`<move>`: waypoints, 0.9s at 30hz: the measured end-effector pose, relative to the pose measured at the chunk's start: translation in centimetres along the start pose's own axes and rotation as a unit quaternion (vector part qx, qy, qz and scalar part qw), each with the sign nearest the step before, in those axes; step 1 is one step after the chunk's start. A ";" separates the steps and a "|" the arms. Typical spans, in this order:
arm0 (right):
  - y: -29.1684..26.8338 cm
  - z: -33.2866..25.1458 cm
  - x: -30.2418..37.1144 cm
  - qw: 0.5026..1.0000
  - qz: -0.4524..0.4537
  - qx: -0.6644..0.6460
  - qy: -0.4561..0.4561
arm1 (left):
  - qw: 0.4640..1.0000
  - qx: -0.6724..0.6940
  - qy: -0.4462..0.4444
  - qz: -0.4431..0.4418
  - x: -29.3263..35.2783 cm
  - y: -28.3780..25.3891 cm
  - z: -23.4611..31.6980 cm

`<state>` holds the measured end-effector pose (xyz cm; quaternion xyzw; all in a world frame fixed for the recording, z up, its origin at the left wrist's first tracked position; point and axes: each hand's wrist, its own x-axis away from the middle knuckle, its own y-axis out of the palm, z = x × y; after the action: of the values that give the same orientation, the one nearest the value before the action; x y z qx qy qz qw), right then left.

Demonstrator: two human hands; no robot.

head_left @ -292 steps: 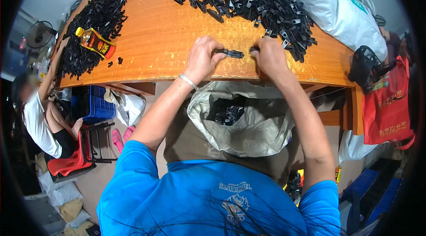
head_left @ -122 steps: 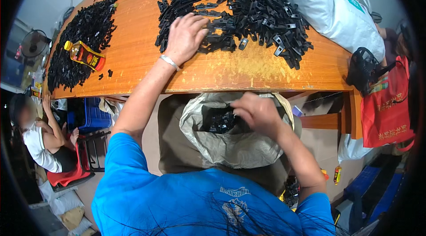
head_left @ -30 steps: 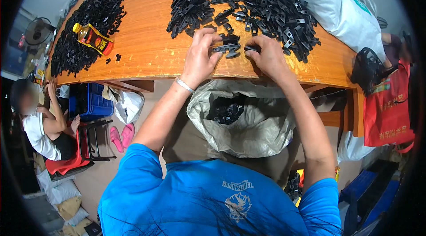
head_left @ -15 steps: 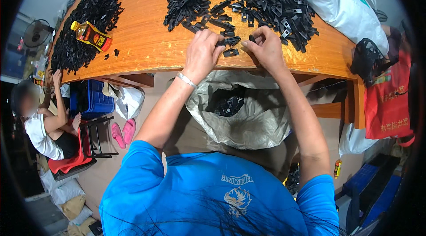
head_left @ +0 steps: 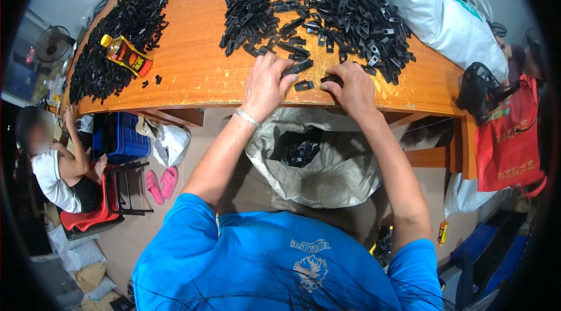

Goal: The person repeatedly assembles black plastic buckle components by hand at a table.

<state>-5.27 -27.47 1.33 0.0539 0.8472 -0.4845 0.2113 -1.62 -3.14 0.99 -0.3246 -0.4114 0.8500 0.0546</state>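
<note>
My left hand [head_left: 266,84] rests near the table's front edge, thumb and fingers closed on a long black plastic clip part [head_left: 300,66]. Facing it, my right hand [head_left: 353,87] pinches a smaller dark plastic piece [head_left: 332,79], partly covered by the fingers. Between the hands, a short black piece with a square hole [head_left: 304,85] lies on the wooden table [head_left: 193,48]. Beyond my left hand is a heap of slim black parts [head_left: 251,16]. It runs together with a heap of black parts with rectangular holes [head_left: 374,30] beyond my right hand.
An open woven sack [head_left: 333,185] with black pieces inside stands below the table edge. A yellow-capped bottle [head_left: 127,55] lies against another black heap [head_left: 111,30] at left. White sacking [head_left: 435,13] and a red bag [head_left: 509,141] are at right. Another person [head_left: 58,176] sits at left.
The whole view has shifted, so the table sits lower in the picture. The dark piece in my right hand has tipped from upright to nearly flat. My left hand keeps its hold.
</note>
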 end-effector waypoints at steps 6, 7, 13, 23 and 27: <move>-0.7 -0.8 -0.2 0.997 -0.059 0.044 -0.004 | 0.998 0.021 -0.047 0.036 0.4 0.1 -0.4; -0.6 -1.3 -0.1 0.999 -0.038 0.036 -0.012 | 0.998 0.021 -0.045 0.038 0.5 0.0 -0.5; 2.7 -4.3 0.2 0.997 -0.037 -0.026 -0.062 | 0.991 0.018 -0.106 0.074 2.3 -1.4 -0.8; 0.9 -1.3 -1.8 0.993 0.046 -0.107 -0.009 | 0.999 0.027 -0.036 -0.010 1.7 -0.1 0.5; 1.7 -1.3 -0.9 0.990 -0.005 -0.138 -0.021 | 0.999 0.040 -0.033 -0.004 1.5 0.1 0.6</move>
<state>-4.33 -25.37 0.91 0.0092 0.9014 -0.3653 0.2322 -3.06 -3.08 0.40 -0.2924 -0.3803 0.8755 0.0576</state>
